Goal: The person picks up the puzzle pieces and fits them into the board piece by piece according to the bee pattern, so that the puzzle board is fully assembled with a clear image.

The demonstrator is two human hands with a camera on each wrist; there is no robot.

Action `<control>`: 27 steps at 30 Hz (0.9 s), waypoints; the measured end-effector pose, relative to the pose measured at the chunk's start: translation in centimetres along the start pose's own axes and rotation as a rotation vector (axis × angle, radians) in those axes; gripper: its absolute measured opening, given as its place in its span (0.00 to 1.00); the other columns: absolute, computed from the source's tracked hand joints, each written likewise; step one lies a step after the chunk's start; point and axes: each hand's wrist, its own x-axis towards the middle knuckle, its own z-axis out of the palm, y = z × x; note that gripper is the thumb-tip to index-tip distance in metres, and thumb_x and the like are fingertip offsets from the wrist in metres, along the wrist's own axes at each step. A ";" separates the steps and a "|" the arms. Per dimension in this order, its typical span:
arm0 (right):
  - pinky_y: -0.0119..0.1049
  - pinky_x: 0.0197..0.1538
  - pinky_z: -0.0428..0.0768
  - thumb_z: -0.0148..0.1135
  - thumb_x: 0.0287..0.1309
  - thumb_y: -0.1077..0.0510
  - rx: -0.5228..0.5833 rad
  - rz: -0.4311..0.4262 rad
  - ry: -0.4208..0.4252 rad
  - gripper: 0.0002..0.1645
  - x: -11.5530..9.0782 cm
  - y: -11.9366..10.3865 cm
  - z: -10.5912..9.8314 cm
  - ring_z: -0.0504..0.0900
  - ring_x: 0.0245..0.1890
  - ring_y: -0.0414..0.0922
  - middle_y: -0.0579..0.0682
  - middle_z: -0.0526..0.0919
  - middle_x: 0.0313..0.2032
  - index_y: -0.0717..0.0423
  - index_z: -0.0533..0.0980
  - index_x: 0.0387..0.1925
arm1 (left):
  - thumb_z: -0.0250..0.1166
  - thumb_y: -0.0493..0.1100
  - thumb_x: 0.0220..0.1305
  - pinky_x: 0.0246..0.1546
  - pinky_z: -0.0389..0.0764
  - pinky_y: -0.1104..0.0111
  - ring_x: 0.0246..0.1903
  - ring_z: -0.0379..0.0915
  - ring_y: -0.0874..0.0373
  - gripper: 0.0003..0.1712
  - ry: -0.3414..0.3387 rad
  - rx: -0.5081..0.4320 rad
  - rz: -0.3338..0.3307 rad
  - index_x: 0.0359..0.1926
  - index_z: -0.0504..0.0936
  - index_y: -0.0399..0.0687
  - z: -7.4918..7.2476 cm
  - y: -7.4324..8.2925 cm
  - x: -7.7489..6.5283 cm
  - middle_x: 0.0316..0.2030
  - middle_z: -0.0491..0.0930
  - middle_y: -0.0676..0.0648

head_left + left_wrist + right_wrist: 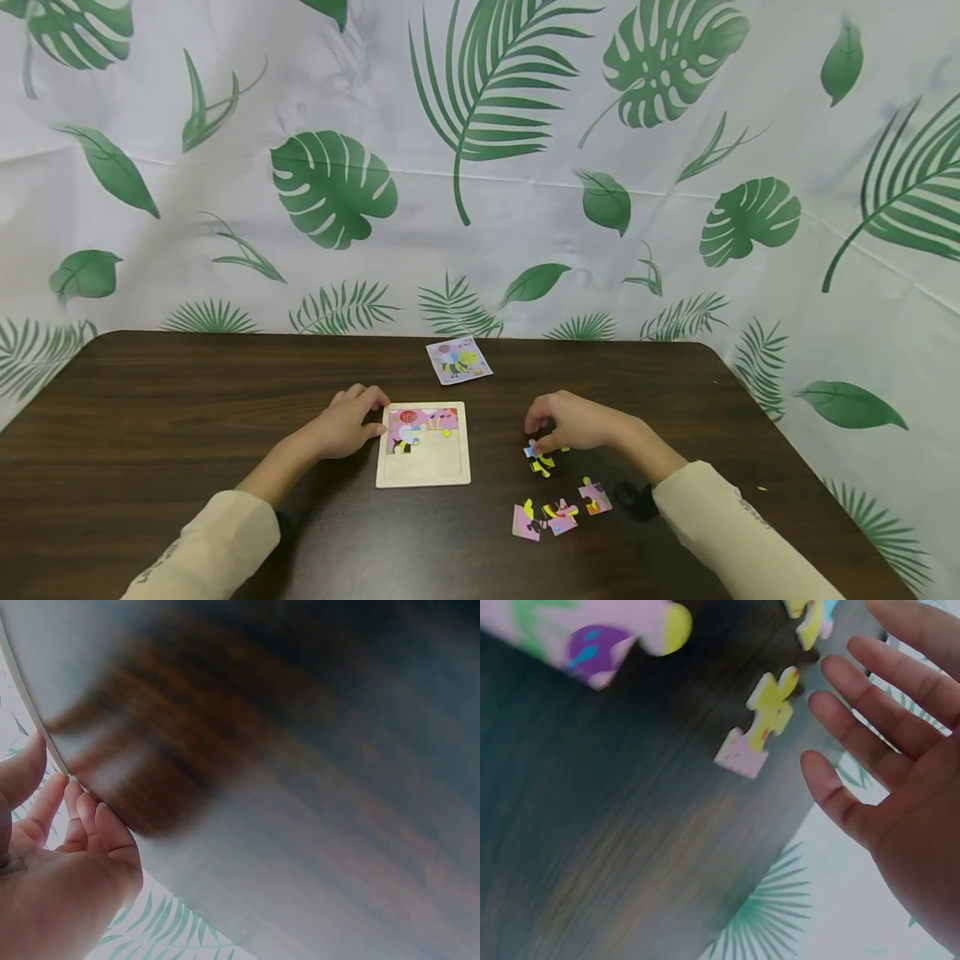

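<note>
Touching puzzle tray (pixel 423 481), in from table's (pixel 187 392) far edge, with relaxed fingers of left hand (pixel 347 423); reaching over loose jigsaw pieces (pixel 543 466) with right hand (pixel 576 421), uncurled, gripping nothing. Leaving tray's lower right bare, top filled.

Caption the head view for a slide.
Left hand at the edge of a partly filled puzzle tray, right hand among loose pieces, picture card beyond.

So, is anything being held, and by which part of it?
The left hand touches the wooden puzzle tray at its left edge; whether the right hand pinches a jigsaw piece cannot be told.
</note>
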 end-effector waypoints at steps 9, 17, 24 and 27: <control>0.42 0.47 0.72 0.68 0.47 0.59 -0.025 -0.017 -0.015 0.09 -1.4 0.3 0.7 0.74 0.43 0.45 0.43 0.74 0.38 0.54 0.79 0.34 | 0.60 0.35 0.60 0.47 0.64 0.49 0.46 0.62 0.41 0.13 0.018 0.011 0.005 0.46 0.70 0.39 0.5 -0.2 0.0 0.42 0.68 0.41; 0.45 0.48 0.71 0.68 0.47 0.59 -0.015 0.032 0.003 0.12 -2.1 0.5 1.4 0.71 0.45 0.46 0.43 0.72 0.43 0.52 0.78 0.36 | 0.60 0.35 0.60 0.47 0.63 0.49 0.46 0.62 0.42 0.13 0.030 0.016 0.018 0.45 0.71 0.39 0.7 -0.4 0.0 0.42 0.69 0.40; 0.46 0.48 0.71 0.67 0.46 0.61 0.002 0.036 0.028 0.13 -2.5 0.7 2.0 0.70 0.46 0.47 0.46 0.70 0.46 0.51 0.77 0.37 | 0.60 0.35 0.60 0.48 0.63 0.49 0.46 0.62 0.42 0.13 0.022 0.016 0.012 0.46 0.70 0.39 0.6 -0.4 0.0 0.42 0.69 0.41; 0.47 0.48 0.70 0.67 0.47 0.61 0.001 0.034 0.048 0.13 -2.6 0.7 2.2 0.69 0.46 0.48 0.46 0.69 0.47 0.51 0.76 0.37 | 0.60 0.36 0.60 0.48 0.63 0.48 0.46 0.62 0.41 0.14 0.017 0.015 0.007 0.46 0.70 0.39 0.6 -0.3 0.0 0.42 0.69 0.40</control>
